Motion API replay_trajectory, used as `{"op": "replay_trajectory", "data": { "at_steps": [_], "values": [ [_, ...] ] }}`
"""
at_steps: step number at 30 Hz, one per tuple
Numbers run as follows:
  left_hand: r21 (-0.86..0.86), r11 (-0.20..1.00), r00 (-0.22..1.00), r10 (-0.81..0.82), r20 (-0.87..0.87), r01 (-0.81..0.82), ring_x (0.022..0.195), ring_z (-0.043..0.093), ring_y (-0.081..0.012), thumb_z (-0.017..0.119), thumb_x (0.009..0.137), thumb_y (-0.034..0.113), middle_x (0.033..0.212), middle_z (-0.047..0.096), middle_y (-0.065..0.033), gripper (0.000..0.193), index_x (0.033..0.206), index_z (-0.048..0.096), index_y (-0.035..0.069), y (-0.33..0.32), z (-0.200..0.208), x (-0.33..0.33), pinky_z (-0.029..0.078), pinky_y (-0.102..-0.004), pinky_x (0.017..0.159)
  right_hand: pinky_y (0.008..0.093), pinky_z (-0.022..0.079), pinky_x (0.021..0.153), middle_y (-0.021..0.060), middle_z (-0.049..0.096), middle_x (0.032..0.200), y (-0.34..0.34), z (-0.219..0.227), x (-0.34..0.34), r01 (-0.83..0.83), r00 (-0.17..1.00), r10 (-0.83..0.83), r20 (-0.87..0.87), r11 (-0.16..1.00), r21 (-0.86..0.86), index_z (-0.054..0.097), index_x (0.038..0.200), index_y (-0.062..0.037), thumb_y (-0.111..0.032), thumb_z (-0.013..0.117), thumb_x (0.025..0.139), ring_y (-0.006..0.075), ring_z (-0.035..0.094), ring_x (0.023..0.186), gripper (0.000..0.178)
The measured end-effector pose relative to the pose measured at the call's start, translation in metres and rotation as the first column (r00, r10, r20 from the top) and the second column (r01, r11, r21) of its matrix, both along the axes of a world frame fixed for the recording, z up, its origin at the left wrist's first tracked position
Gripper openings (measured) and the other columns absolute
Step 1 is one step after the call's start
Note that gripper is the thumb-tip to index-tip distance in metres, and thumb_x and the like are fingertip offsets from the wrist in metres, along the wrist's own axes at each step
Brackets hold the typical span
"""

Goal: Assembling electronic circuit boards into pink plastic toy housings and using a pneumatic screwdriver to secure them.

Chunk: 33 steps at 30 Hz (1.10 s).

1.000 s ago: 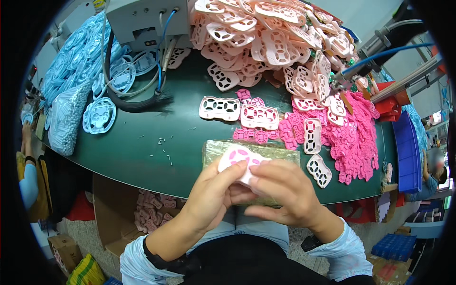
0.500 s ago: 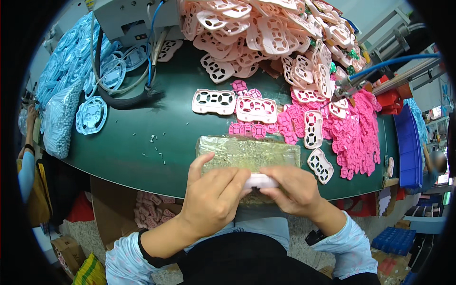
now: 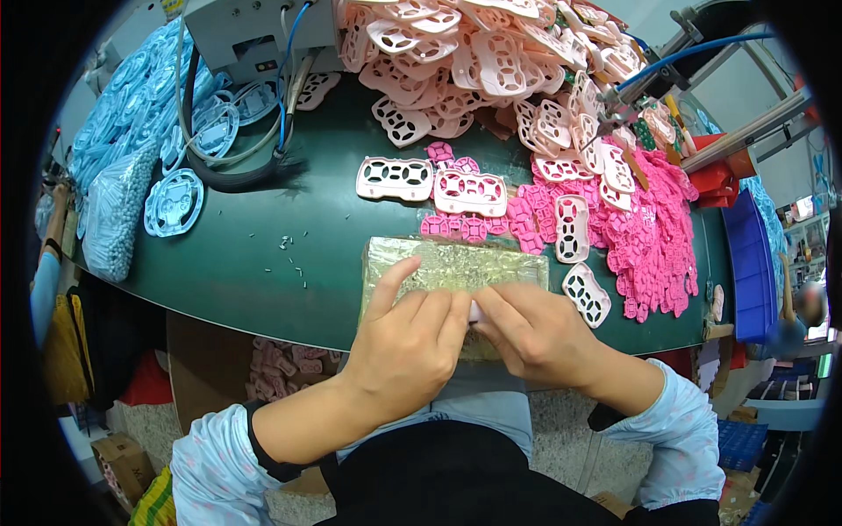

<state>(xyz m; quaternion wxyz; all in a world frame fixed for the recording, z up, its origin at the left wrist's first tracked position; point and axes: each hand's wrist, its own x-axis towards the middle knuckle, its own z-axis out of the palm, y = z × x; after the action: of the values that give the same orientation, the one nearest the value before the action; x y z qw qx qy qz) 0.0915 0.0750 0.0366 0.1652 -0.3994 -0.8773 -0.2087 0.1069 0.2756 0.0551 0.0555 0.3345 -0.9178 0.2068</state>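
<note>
My left hand (image 3: 405, 337) and my right hand (image 3: 537, 335) meet in front of my body, with their fingers closed on a pale pink plastic shell (image 3: 476, 312). Only a small piece of it shows between the fingertips; the rest is hidden. Under and behind the hands lies a yellowish block wrapped in shiny clear film (image 3: 500, 261). Just beyond it are two pale pink game-controller shells (image 3: 470, 208) with oval openings, over and beside bright pink button pieces (image 3: 474, 231). Two more such shells (image 3: 573, 250) lie to the right of the block.
Pale pink shells (image 3: 500, 66) form a heap at the back; bright pink pieces (image 3: 653, 237) pile up at right. Blue round parts (image 3: 173, 203) and a bag of small blue pieces (image 3: 118, 219) are at left. A metal fixture with a blue hose (image 3: 675, 57) reaches in from upper right.
My fingers have closed further over the pale pink shell, so less of it shows. Both hands have drawn closer together. The whole view has shifted slightly.
</note>
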Motion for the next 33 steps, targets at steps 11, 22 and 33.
{"op": "replay_trajectory", "data": {
  "at_steps": [11,22,33],
  "values": [
    [0.004,0.986,0.87,-0.151,0.469,0.169,0.1,0.053,-0.0285,0.069,0.083,0.021,0.102,0.058,-0.0089,0.032,0.112,0.066,0.009,-0.014,-0.002,-0.041,0.032,-0.0462,0.094,0.0353,0.05,0.089,0.013,0.066,0.11,0.081,0.065,-0.071,0.37,0.745,-0.638,-0.196,0.64,-0.673,0.062,0.114,-0.001,-0.017,0.069,0.09,0.0216,0.063,0.104,0.029],
    [0.147,0.989,0.886,-0.079,0.457,0.012,0.106,0.049,-0.0297,0.08,0.067,0.02,0.111,0.054,-0.0084,0.055,0.117,0.06,0.008,-0.002,-0.007,-0.009,0.03,-0.0491,0.1,0.0343,0.05,0.091,0.0192,0.054,0.115,0.135,0.175,-0.111,0.094,0.93,0.254,0.265,0.533,-0.841,0.039,0.133,0.0073,-0.015,0.052,0.096,0.0233,0.058,0.108,0.045],
    [0.197,0.98,0.892,-0.078,0.444,-0.012,0.105,0.049,-0.0322,0.079,0.068,0.015,0.109,0.054,-0.0109,0.05,0.114,0.062,0.006,-0.002,-0.014,-0.007,0.035,-0.0456,0.095,0.0332,0.05,0.058,0.0057,0.053,0.078,0.011,0.15,-0.007,-0.14,0.814,0.558,0.162,0.459,-0.878,0.027,0.15,-0.0145,-0.019,0.051,0.1,0.0181,0.055,0.061,0.055]
  ]
}}
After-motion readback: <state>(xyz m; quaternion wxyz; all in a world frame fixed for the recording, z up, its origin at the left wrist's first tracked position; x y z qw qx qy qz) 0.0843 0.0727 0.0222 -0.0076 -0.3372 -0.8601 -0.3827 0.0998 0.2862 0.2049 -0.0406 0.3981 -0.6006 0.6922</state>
